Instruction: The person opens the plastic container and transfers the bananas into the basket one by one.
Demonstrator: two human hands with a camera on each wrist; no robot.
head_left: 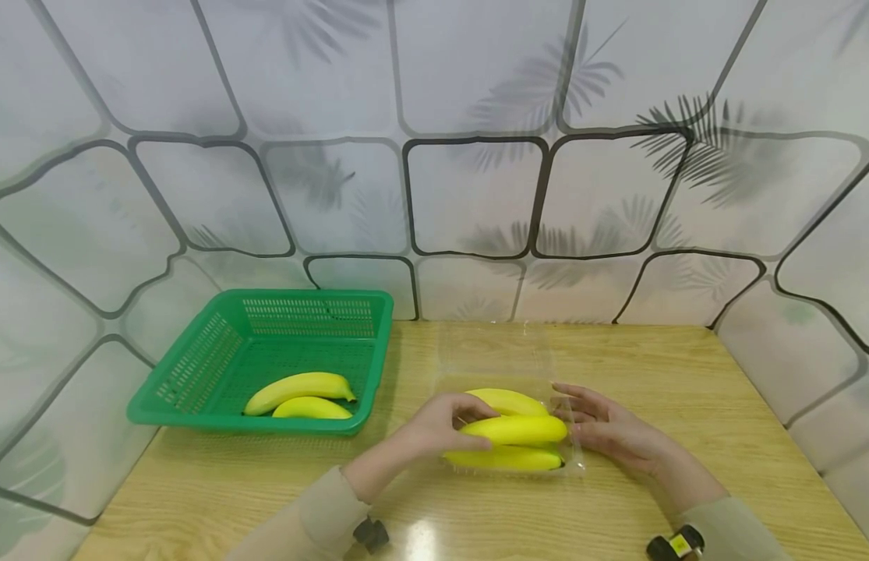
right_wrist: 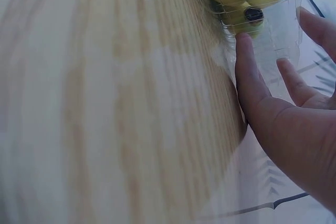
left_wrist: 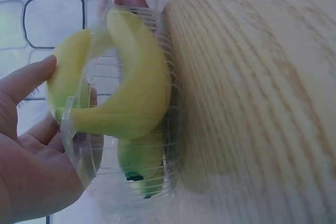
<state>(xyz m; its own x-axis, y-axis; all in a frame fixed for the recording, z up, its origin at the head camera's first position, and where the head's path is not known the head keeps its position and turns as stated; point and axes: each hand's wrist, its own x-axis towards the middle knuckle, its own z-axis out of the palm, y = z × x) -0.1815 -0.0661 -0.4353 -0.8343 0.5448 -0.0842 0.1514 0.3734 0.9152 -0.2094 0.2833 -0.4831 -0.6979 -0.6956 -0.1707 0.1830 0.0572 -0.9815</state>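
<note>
A clear plastic box [head_left: 577,460] on the table holds several yellow bananas, its clear lid [head_left: 493,347] folded back toward the wall. My left hand [head_left: 437,427] grips a banana [head_left: 521,430] that lies over the others, thumb on one side and fingers on the other. In the left wrist view this banana [left_wrist: 68,72] rises above the box rim, and another banana [left_wrist: 147,77] curves along the near wall inside. On the right, my right hand [head_left: 619,438] rests its loosely spread fingers against the box's end; its thumb [right_wrist: 249,72] touches the clear wall near a dark banana tip [right_wrist: 253,14].
A green plastic basket [head_left: 143,409] with slotted sides stands on the left of the wooden table [head_left: 651,358]. Two bananas [head_left: 297,388] lie near its front right corner. A patterned wall [head_left: 469,202] closes off the back and both sides.
</note>
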